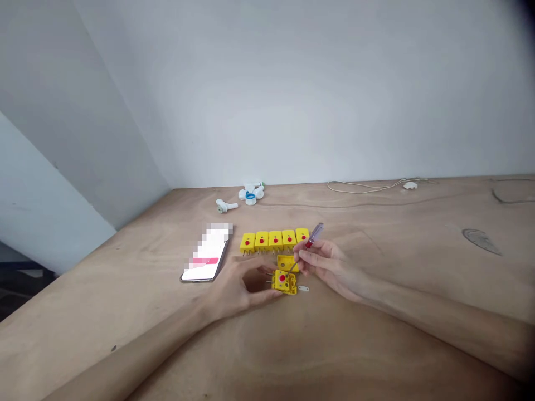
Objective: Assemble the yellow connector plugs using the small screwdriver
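My left hand (pixel 240 285) grips an opened yellow plug (pixel 284 282) by its sides, thumb and fingers around it on the tabletop. The plug has a red button in its middle, and metal pins point left toward my palm. In my right hand (pixel 326 264) is a screwdriver (pixel 316 233) with a clear and red handle, tilted, its shaft reaching down to the plug. Whether the tip sits in a screw is too small to tell. Behind the plug lies a yellow cover (pixel 285 263), partly hidden by my fingers. A small pale strip (pixel 304 288) rests just right of the plug.
Several closed yellow plugs (pixel 275 240) stand in a row beyond my hands. A phone (pixel 208 256) with a lit screen lies to the left. White plastic fittings (pixel 251 195) and a thin cord (pixel 363 189) are near the wall. The wooden table (pixel 397 239) shows a dark mark at right.
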Available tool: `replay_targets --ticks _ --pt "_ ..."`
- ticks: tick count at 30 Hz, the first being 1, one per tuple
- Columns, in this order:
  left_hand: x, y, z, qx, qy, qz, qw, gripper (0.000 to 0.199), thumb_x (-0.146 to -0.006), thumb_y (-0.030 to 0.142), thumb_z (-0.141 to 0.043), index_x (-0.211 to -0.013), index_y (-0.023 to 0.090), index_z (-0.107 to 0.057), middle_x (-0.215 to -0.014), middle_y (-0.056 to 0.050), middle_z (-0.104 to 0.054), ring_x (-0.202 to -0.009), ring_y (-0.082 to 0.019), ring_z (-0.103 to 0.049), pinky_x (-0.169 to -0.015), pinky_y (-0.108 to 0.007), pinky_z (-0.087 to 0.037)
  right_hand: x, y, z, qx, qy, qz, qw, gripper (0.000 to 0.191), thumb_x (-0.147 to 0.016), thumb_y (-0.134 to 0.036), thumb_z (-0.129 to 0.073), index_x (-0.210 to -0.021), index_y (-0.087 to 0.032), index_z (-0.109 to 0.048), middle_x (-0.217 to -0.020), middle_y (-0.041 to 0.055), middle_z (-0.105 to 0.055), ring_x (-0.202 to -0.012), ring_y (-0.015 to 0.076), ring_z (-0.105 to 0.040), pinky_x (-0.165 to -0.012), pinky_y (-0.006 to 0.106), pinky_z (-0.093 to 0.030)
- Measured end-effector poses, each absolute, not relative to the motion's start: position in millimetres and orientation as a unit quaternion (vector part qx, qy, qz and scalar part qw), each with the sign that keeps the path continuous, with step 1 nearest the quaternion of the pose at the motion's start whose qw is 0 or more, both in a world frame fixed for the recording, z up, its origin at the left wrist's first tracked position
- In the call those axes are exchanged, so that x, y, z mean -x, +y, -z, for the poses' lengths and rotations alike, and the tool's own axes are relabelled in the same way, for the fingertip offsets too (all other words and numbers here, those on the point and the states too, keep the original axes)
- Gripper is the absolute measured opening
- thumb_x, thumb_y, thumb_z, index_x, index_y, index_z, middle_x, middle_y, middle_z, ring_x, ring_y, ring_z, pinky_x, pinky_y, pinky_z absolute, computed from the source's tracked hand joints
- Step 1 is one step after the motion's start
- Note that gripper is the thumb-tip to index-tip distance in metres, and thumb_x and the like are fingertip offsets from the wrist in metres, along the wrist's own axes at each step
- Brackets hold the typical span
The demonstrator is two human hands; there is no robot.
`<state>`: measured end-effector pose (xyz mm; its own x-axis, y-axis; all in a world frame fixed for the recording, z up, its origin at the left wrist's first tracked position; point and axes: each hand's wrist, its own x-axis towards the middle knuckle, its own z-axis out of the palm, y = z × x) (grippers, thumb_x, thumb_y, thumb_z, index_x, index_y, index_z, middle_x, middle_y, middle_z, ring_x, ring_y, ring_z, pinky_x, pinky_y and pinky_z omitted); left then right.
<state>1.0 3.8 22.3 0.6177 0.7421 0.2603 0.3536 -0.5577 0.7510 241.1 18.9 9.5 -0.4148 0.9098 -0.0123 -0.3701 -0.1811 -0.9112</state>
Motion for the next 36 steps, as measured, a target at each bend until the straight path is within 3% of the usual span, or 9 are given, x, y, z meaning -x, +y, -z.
replay_targets --ticks 3,13,17,19,24,31,36 --pt "-1 4 -23 -0.833 0.328 -0.282 0.344 0.029 -0.089 0.035 -0.072 -0.114 0.02 -0.07 -0.114 -0.008 -0.074 -0.099 -0.023 -0.072 -0.091 -0.038 -0.059 -241 18 -11 0.316 -0.445 -0.705 0.452 0.03 -0.063 -0.03 -0.094 -0.081 -0.018 -0.073 -0.081 0.0008 -0.07 -0.076 0.0147 -0.065 -0.068 0.026 -0.052" --pt "0 3 -21 -0.831 0.335 -0.287 0.34 0.028 -0.088 0.035 -0.073 -0.111 0.02 -0.07 -0.11 -0.008 -0.075 -0.096 -0.023 -0.073 -0.089 -0.037 -0.061 -243 23 -7 0.303 -0.488 -0.672 0.467 0.024 -0.08 -0.04 -0.079 -0.088 -0.018 -0.076 -0.088 0.0049 -0.07 -0.079 0.0162 -0.061 -0.066 0.028 -0.045" --pt "0 3 -23 -0.834 0.331 -0.283 0.339 0.028 -0.089 0.036 -0.072 -0.112 0.021 -0.07 -0.115 -0.008 -0.074 -0.1 -0.023 -0.072 -0.091 -0.039 -0.06 -249 26 -2 0.326 -0.533 -0.604 0.494 0.018 -0.088 -0.036 -0.066 -0.089 -0.019 -0.072 -0.065 -0.0014 -0.058 -0.065 0.0143 -0.054 -0.064 0.028 -0.042" --pt "0 3 -23 -0.835 0.332 -0.283 0.336 0.028 -0.089 0.037 -0.072 -0.113 0.022 -0.07 -0.114 -0.007 -0.075 -0.099 -0.024 -0.072 -0.09 -0.039 -0.06 -251 25 0 0.353 -0.579 -0.558 0.478 0.019 -0.091 -0.034 -0.06 -0.085 -0.019 -0.07 -0.059 -0.0035 -0.051 -0.059 0.0131 -0.05 -0.062 0.027 -0.041" --pt "1 4 -20 -0.837 0.338 -0.281 0.326 0.028 -0.089 0.038 -0.072 -0.111 0.022 -0.071 -0.11 -0.007 -0.075 -0.097 -0.025 -0.072 -0.088 -0.038 -0.06 -245 15 1 0.349 -0.698 -0.492 0.385 0.014 -0.088 -0.033 -0.068 -0.086 -0.02 -0.065 -0.087 0.002 -0.066 -0.077 0.0174 -0.06 -0.067 0.028 -0.047" --pt "0 4 -19 -0.829 0.348 -0.279 0.337 0.029 -0.088 0.038 -0.073 -0.113 0.021 -0.071 -0.108 -0.006 -0.076 -0.094 -0.024 -0.072 -0.086 -0.037 -0.06 -242 14 7 0.378 -0.755 -0.421 0.331 0.023 -0.091 -0.043 -0.066 -0.085 -0.021 -0.069 -0.07 -0.0009 -0.061 -0.058 0.013 -0.049 -0.053 0.026 -0.036" --pt "0 3 -19 -0.831 0.36 -0.273 0.323 0.029 -0.087 0.037 -0.074 -0.112 0.022 -0.071 -0.105 -0.005 -0.076 -0.094 -0.024 -0.072 -0.086 -0.037 -0.06 -244 15 7 0.366 -0.769 -0.408 0.328 0.024 -0.093 -0.044 -0.063 -0.088 -0.022 -0.068 -0.076 -0.0001 -0.064 -0.064 0.0149 -0.054 -0.057 0.027 -0.04"
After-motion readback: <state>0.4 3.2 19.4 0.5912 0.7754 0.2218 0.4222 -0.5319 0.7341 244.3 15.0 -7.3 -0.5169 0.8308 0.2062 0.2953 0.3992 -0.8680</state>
